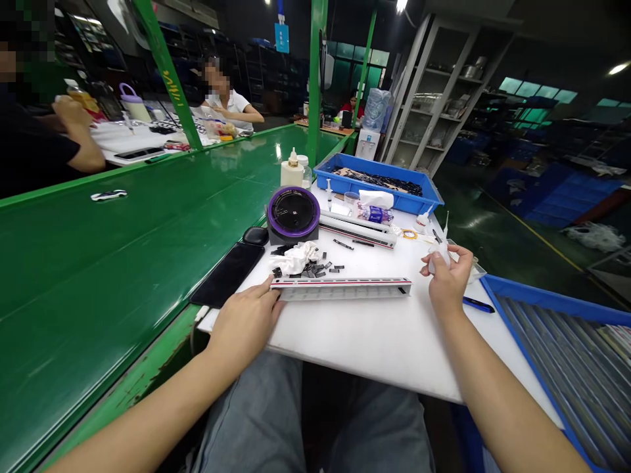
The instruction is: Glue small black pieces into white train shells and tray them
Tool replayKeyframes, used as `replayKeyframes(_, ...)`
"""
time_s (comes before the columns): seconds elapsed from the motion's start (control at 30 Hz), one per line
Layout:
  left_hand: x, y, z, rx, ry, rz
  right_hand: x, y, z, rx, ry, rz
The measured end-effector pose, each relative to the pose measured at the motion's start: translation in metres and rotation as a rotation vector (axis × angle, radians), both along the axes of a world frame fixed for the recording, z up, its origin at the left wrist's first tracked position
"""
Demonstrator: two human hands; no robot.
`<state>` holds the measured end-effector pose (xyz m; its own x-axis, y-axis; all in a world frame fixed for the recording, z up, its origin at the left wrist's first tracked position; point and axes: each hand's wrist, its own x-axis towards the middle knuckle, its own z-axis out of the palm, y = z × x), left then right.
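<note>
A long white strip with a red line (345, 288) lies across the white work board (374, 335). My left hand (246, 320) rests on the board with its fingers pressed on the strip's left end. My right hand (446, 279) is closed round a small white squeeze bottle with a thin nozzle (440, 249), held just past the strip's right end. Small black parts (323, 268) and a crumpled white cloth (297, 257) lie behind the strip.
A black phone (227, 274), a purple-rimmed round device (294, 213), a second white strip (357, 228) and bottles (292, 171) sit further back. Blue trays stand at the back (377, 180) and right (566, 355). A green conveyor (108, 263) runs left, with other people beyond.
</note>
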<state>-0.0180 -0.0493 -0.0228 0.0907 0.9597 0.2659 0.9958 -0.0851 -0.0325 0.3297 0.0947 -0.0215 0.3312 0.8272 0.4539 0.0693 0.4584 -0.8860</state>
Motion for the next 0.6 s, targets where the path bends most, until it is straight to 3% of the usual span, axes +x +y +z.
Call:
replayKeyframes(0.1,-0.005,0.003,0.005,-0.033,-0.029,0.005,-0.005,-0.011,0.022,0.062,0.165,0.154)
replayKeyframes(0.2,-0.01,0.006,0.009,-0.066,-0.083,0.006,-0.023,-0.02,0.056,0.067,0.332,0.43)
replayKeyframes(0.3,-0.013,0.009,0.007,-0.04,-0.129,0.013,-0.061,-0.017,0.088,-0.007,0.496,0.709)
replayKeyframes(0.37,-0.015,0.01,0.003,0.007,-0.143,-0.012,-0.094,-0.01,0.097,-0.091,0.569,0.876)
replayKeyframes(0.47,-0.017,0.01,-0.005,0.059,-0.158,-0.054,-0.144,-0.002,0.089,-0.243,0.552,1.012)
replayKeyframes(0.53,-0.018,0.011,-0.008,0.076,-0.172,-0.062,-0.169,-0.005,0.073,-0.297,0.499,1.001)
replayKeyframes(0.6,-0.018,0.011,-0.009,0.083,-0.186,-0.062,-0.182,-0.016,0.052,-0.249,0.402,0.915)
